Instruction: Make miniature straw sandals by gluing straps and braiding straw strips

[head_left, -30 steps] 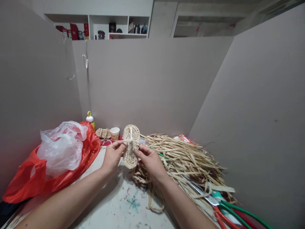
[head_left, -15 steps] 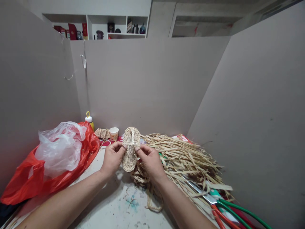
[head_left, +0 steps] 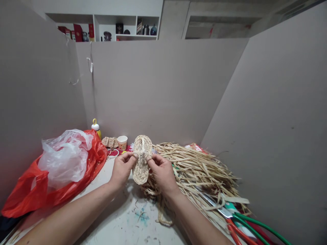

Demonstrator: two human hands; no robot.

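Observation:
A small woven straw sandal [head_left: 141, 172] is held upright above the table, its braided oval sole facing me with a strap across the middle. My left hand [head_left: 124, 167] pinches its left edge between thumb and fingers. On the opposite edge, my right hand [head_left: 162, 169] grips it the same way. Below the sandal, a braided straw cord [head_left: 163, 217] lies bunched on the table, partly hidden by my right hand and forearm.
Loose dry straw [head_left: 201, 166] spreads across the right side, with large scissors [head_left: 224, 212] on it. Red and white plastic bags [head_left: 65, 160] lie at left. Behind stand a paper cup [head_left: 122, 143], another woven piece [head_left: 109, 142] and a yellow bottle [head_left: 95, 128]. Grey panels [head_left: 153, 85] enclose the table [head_left: 114, 217].
Both hands and the sandal have shifted very slightly to the right. The grip on both edges is the same.

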